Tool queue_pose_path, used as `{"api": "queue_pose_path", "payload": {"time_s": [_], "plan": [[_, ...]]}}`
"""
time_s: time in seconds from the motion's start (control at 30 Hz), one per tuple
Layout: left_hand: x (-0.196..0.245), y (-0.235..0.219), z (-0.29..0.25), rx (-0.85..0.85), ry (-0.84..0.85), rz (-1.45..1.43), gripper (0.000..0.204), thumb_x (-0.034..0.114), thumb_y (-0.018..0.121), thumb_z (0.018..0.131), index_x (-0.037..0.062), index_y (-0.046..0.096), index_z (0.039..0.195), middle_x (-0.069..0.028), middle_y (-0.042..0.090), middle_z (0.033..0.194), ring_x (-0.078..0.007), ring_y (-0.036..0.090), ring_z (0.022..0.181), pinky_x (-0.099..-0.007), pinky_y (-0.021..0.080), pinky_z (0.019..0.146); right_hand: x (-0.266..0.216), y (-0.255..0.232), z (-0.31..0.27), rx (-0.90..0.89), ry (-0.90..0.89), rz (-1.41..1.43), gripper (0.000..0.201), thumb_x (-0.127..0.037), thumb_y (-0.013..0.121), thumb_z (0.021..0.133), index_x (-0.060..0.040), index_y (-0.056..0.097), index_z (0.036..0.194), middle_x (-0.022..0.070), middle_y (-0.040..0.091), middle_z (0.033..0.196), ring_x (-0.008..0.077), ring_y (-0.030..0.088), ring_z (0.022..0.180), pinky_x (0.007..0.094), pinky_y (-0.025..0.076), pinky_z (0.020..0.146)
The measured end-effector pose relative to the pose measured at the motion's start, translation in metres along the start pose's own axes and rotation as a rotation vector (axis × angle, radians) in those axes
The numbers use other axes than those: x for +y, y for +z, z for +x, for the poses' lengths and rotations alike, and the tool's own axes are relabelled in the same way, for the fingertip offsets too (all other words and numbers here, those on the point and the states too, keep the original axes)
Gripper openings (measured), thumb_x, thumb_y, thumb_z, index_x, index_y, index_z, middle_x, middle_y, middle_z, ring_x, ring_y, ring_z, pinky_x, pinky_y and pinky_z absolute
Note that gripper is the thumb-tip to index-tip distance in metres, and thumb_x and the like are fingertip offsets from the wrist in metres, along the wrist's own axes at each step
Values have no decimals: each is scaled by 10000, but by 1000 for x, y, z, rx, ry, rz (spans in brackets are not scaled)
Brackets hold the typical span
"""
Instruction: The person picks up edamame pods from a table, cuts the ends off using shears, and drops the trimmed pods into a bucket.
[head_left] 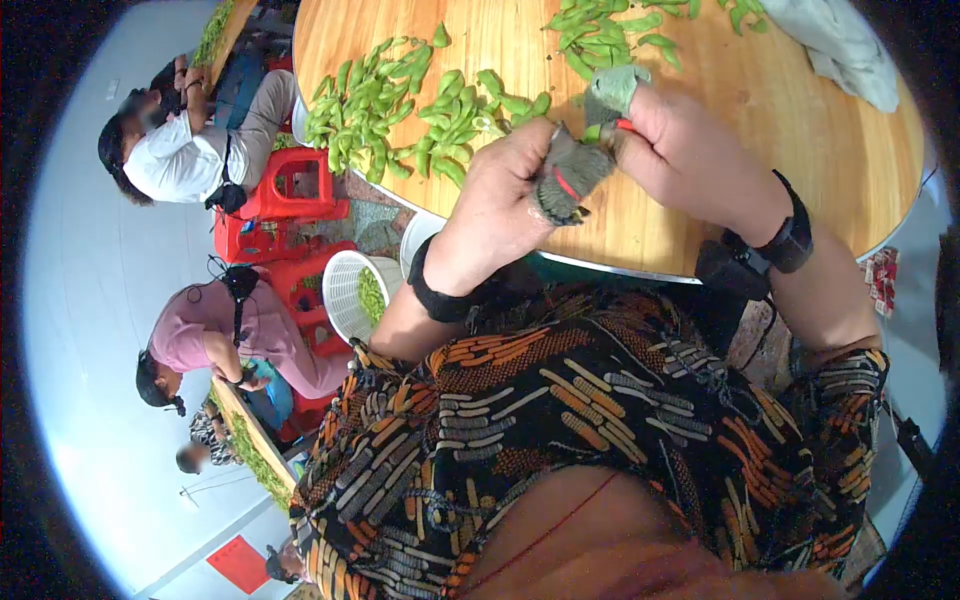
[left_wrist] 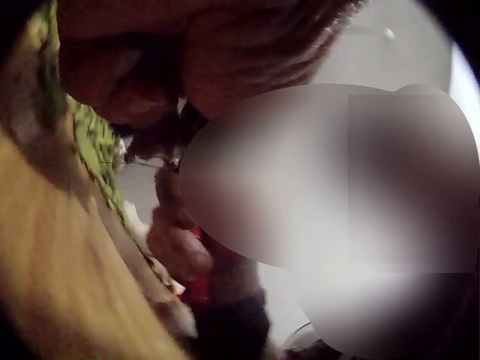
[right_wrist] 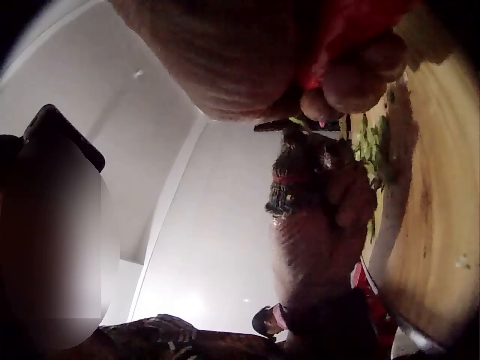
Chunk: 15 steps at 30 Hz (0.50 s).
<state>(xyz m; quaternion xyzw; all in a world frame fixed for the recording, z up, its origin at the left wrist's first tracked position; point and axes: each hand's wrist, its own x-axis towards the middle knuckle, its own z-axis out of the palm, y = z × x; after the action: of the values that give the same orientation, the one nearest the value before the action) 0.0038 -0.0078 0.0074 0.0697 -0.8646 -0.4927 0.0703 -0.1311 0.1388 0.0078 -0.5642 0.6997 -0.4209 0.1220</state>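
pod heaps [head_left: 390,105] ahead – bare wood [head_left: 800,130] rightward

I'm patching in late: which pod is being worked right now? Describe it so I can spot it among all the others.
Start at the round wooden table strewn with green pods. At its near edge, the left hand and right hand meet, fingertips wrapped in grey cloth. The pod is the small green bit pinched between them; unlike the rest, it is held off the table, not lying in a heap.

Surface [head_left: 700,150]: varnished wood, smooth, semi-gloss. Finger cots [head_left: 565,175]: knitted cloth, rough, matt. Basket [head_left: 345,290], centre left: white perforated plastic.
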Motion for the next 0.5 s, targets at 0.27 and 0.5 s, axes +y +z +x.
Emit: {"api": "queue_pose_path", "payload": {"time_s": [0.27, 0.5], "plan": [[6, -8, -5, -276, 1, -194, 150, 67, 564, 785, 30, 567, 930, 21, 562, 808, -80, 509, 752, -233, 412, 701, -2, 8, -9, -158, -59, 107, 176, -119, 515, 795, 18, 470, 897, 209, 534, 630, 383, 556, 602, 445, 441, 542], [-1, 5, -14, -111, -193, -327, 121, 58, 531, 797, 44, 564, 912, 31, 487, 704, -65, 456, 655, -204, 376, 599, -9, 13, -16, -96, -282, -224, 186, -123, 553, 779, 29, 467, 844, 183, 517, 610, 346, 542, 543, 416, 427, 473]]}}
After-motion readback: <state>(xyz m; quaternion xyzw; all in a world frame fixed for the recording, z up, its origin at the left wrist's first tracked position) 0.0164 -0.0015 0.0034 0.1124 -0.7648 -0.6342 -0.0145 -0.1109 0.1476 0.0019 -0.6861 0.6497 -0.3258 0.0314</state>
